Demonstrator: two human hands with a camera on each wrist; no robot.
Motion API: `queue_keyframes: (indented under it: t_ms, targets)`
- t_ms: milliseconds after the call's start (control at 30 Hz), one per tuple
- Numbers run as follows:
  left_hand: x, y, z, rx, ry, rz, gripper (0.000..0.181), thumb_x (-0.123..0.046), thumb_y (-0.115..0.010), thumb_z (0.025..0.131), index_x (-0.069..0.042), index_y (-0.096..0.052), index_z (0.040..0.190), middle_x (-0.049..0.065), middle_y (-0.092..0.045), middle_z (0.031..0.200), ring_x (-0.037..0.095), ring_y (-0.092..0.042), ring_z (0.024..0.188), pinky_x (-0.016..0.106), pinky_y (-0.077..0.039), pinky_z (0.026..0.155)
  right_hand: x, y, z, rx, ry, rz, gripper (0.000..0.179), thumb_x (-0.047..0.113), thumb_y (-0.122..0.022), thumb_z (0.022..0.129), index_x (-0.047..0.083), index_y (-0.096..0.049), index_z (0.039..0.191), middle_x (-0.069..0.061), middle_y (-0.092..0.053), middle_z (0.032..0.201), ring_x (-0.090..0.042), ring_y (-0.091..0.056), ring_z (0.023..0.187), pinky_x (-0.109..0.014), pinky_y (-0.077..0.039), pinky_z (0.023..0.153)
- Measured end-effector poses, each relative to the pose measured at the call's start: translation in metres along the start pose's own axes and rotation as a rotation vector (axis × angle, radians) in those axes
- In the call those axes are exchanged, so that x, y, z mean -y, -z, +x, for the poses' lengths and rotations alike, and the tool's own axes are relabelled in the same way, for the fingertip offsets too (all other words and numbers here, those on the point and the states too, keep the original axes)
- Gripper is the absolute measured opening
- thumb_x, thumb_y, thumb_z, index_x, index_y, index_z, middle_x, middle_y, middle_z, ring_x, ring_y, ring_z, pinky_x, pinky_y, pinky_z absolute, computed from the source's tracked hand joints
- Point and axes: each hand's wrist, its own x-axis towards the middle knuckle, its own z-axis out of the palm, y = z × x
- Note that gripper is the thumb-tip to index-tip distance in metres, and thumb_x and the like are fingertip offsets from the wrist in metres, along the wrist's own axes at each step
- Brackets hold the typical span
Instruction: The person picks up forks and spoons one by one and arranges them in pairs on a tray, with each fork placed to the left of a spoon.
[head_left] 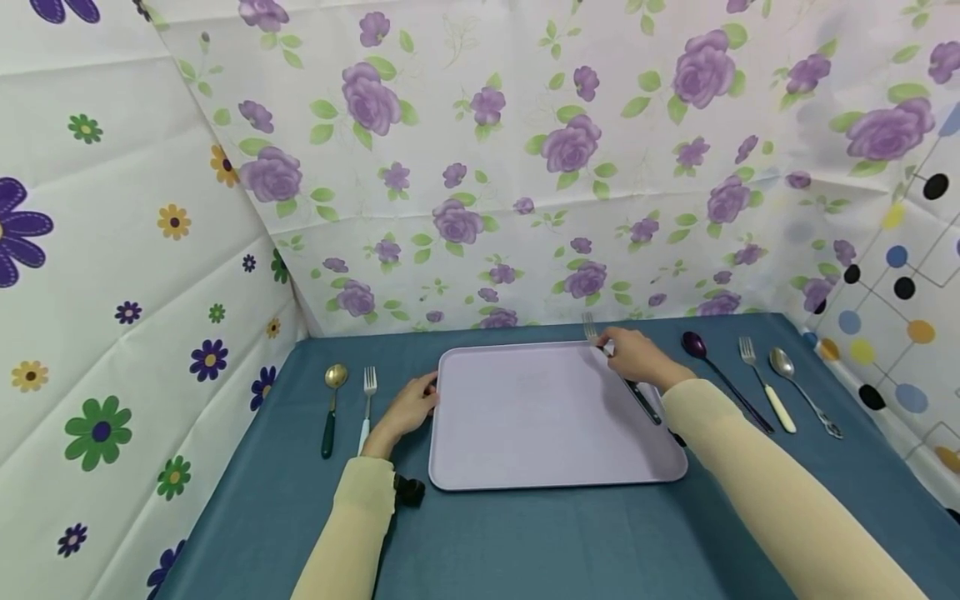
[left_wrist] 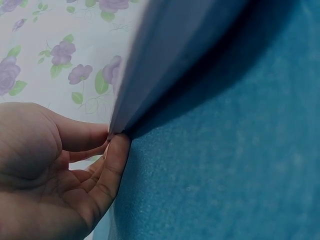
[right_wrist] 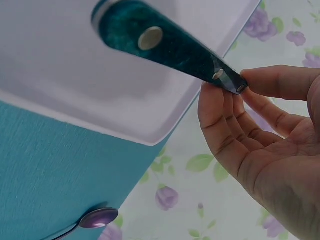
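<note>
A pale lilac tray (head_left: 525,417) lies on the blue-green cloth in the middle. My left hand (head_left: 408,407) is at its left side. In the left wrist view, the thumb and fingers (left_wrist: 116,155) pinch the tray's edge. Over the tray's right part, my right hand (head_left: 636,357) holds a fork (head_left: 643,402) between thumb and fingertips. Its tines point to the back wall, past the tray's far rim, and its dark handle slants toward me. Close up in the right wrist view, that handle (right_wrist: 160,45) is glossy dark green with metal rivets; the tines are out of that view.
Left of the tray lie a gold spoon (head_left: 330,412) with a dark green handle and a fork (head_left: 370,383) partly behind my left hand. To the right are a dark purple spoon (head_left: 693,344), a cream-handled fork (head_left: 776,404) and a silver spoon (head_left: 782,362). Flowered sheets (head_left: 457,167) hang behind.
</note>
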Motion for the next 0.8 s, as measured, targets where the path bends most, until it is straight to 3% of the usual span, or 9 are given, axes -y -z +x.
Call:
queue_keyframes:
  t_ms: [233,567,800]
  targets:
    - [0.000,0.000,-0.003,-0.007,-0.004,0.005,0.049,-0.003,-0.048,0.107,0.010,-0.040,0.154,0.014,-0.053,0.105,0.026,-0.061,0.095,0.043,-0.056,0.088,0.003,-0.006,0.005,0.032,0.011,0.025,0.047,-0.004,-0.050,0.094,-0.007,-0.053,0.141,-0.022,-0.066,0.104,-0.020,-0.054,0.064,-0.031,-0.046,0.056]
    - [0.000,-0.001,-0.002,0.000,-0.029,-0.005,0.049,-0.001,-0.047,0.106,0.013,-0.040,0.153,0.014,-0.054,0.102,0.025,-0.062,0.092,0.043,-0.057,0.086,0.015,-0.013,0.007,0.029,0.011,-0.016,0.044,-0.003,-0.052,0.096,-0.006,-0.055,0.139,-0.018,-0.066,0.101,-0.022,-0.056,0.072,-0.033,-0.046,0.062]
    - [-0.003,0.001,-0.002,0.001,-0.021,-0.001,0.049,-0.002,-0.047,0.106,0.012,-0.040,0.153,0.013,-0.053,0.103,0.025,-0.061,0.092,0.042,-0.056,0.086,0.020,-0.017,0.009,0.028,0.012,-0.021,0.045,-0.001,-0.053,0.095,-0.003,-0.057,0.140,-0.012,-0.065,0.087,-0.017,-0.052,0.060,-0.030,-0.043,0.054]
